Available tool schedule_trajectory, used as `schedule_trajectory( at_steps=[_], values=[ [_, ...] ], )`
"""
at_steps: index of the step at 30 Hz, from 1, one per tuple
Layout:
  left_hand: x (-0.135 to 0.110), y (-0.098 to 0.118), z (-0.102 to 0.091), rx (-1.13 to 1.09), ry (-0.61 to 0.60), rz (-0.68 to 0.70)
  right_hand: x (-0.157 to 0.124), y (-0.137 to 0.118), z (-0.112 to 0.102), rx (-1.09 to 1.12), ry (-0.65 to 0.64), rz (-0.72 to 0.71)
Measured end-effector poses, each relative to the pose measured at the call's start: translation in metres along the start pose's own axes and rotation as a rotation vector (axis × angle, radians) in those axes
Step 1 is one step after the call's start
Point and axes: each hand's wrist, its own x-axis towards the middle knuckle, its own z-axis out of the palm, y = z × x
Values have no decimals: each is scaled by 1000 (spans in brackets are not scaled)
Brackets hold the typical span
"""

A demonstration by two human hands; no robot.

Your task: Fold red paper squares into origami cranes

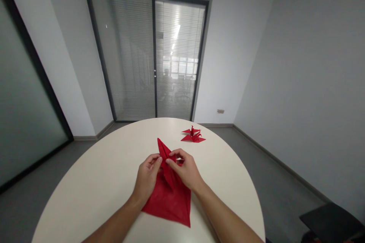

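Red paper, folded narrow, is held by both edges above the table, presumably to keep the fold even. Left hand pinches its left edge, right hand its right. Tip projects beyond the grip; lower end lies nearer the person, over a red sheet. Cranes sit well apart, likely leaving working room

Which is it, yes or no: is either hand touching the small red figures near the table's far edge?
No, the left hand and right hand both hold a folded red piece, apart from the small figures.
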Motion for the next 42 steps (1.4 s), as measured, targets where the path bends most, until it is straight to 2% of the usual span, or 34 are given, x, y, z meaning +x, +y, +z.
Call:
schedule_trajectory(
  at_steps=[3, 8, 11, 13, 17, 20, 23, 31, 37, 42],
  values=[
    [1, -2, 1, -47, -2, -10, 1, 0, -3, -7, -24, -5],
    [4, -7, 1, -134, 7, -32, 0, -4, -6, 14, 54, -81],
    [5, -9, 1, -165, -6, -61, 0, -6, -6, -84, 109, -152],
    [3, -8, 1, -159, -31, -66, 0, -7, -6, -171, 103, -172],
    [-2, -2, 4, -42, -98, -28, -2, -15, -5, -334, 101, -230],
    [-2, 0, 4, 118, -62, -3, -4, -20, -4, -377, 103, -303],
    [2, -2, 1, 199, -28, 95, -5, -21, -3, -406, 85, -351],
    [10, 4, -15, 469, 37, 374, -1, -21, -10, -459, 172, -285],
    [7, 8, -19, 519, 56, 324, 0, -20, -11, -447, 241, -226],
    [3, 7, -13, 616, 25, 372, -2, -23, -7, -494, 240, -297]
  ],
)
